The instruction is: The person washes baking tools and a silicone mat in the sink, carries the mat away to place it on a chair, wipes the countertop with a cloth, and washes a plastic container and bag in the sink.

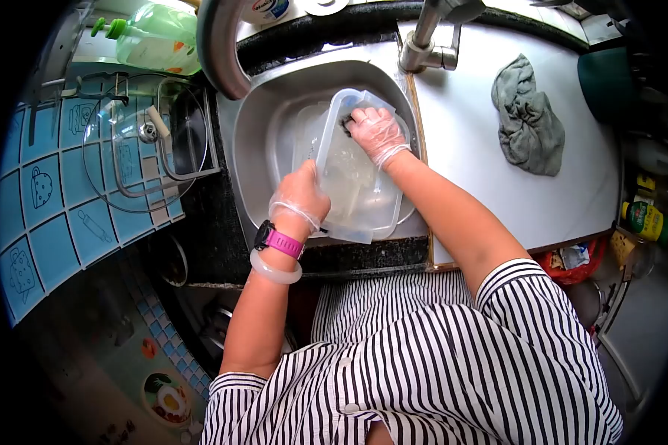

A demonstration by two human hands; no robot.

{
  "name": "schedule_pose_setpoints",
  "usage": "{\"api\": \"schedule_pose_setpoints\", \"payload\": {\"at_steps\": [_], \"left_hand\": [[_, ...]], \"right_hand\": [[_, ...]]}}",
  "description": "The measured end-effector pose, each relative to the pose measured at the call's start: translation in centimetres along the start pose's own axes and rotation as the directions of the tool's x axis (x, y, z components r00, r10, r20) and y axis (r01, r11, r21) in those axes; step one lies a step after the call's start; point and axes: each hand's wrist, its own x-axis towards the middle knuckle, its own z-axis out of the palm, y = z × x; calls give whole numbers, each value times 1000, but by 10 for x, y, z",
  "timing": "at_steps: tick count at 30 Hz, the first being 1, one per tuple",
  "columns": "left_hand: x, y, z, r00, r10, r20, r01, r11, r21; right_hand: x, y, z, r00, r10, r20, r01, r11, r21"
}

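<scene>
A clear plastic storage container [339, 194] is held tilted inside the steel sink [263, 96]. My left hand [301, 196], in a thin see-through glove, is closed on the container's left rim. My right hand [377, 132], gloved the same way, is inside the container near its far end. Its fingers are curled over a small dark scrubber [346, 125] pressed to the plastic. Most of the scrubber is hidden under the fingers, so its exact kind is unclear. Another translucent plastic piece [304, 119] shows in the sink behind the container.
A faucet [417, 53] stands behind the sink's right corner. To the right, a crumpled grey cloth [527, 119] lies on the white counter [467, 200]. At the left are a glass lid [96, 178] on a rack and a large green-capped bottle [159, 41]. A curved grey handle [223, 52] overhangs the sink's back left.
</scene>
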Motion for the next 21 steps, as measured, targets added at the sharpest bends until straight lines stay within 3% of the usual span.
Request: {"api": "schedule_pose_setpoints", "payload": {"at_steps": [1,2,5,6,7,9,11,15,17,19,21], "left_hand": [[-3,0,0,1000,-2,9,2,1000,6],[-2,1,-1,1000,-5,5,5,1000,2],[0,2,-3,1000,-6,3,6,1000,-7],[1,1,-2,1000,-8,8,8,1000,-8],[2,1,-1,1000,-8,7,8,1000,-14],[-1,0,0,1000,10,-9,-11,997,-79],[1,3,-3,1000,8,-1,-8,999,-42],[0,6,-5,1000,-10,27,10,1000,-15],[1,5,-6,999,-6,32,6,1000,-2],[-1,2,-4,999,-9,50,8,1000,15],[2,0,-1,1000,-4,20,4,1000,-20]], "right_hand": [[-8,-6,14,995,26,98,-21,998,-54],[-5,-16,18,963,231,140,-237,971,27],[-6,-12,-4,972,203,118,-198,979,-49],[4,-7,-37,986,168,-5,-167,986,21],[14,1,-54,987,163,-4,-163,986,16],[24,12,-68,982,95,-165,-92,995,24],[21,15,-55,985,69,-157,-68,998,12],[-11,6,-23,996,89,-22,-89,996,1],[-19,-4,-8,943,250,219,-240,968,-71],[2,-17,-28,899,322,298,-321,945,-54],[22,-21,-29,991,127,-30,-124,986,109]]}}
